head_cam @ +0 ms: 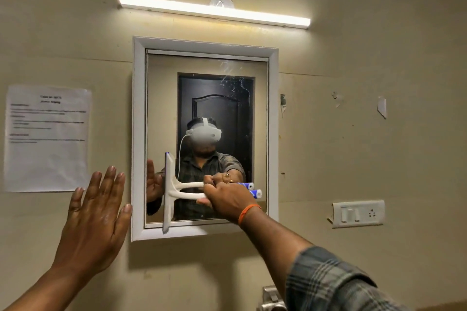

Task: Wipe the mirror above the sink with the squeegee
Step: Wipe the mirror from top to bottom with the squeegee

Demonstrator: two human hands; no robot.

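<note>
1. The white plastic squeegee with a blue-tipped handle looks light and stiff; I judge its soft blade edge wants even pressure, and the handle is the place to hold.
2. It lies against the lower left of the white-framed wall mirror, blade upright, handle pointing right.
3. The right hand grips the handle.
4. The left hand is spread flat, fingers straight, left of the frame, holding nothing.

The printed notice is too blurred to read, the right hand covers the middle of the squeegee handle, and a metal fixture, perhaps a tap, is cut off below.
</note>
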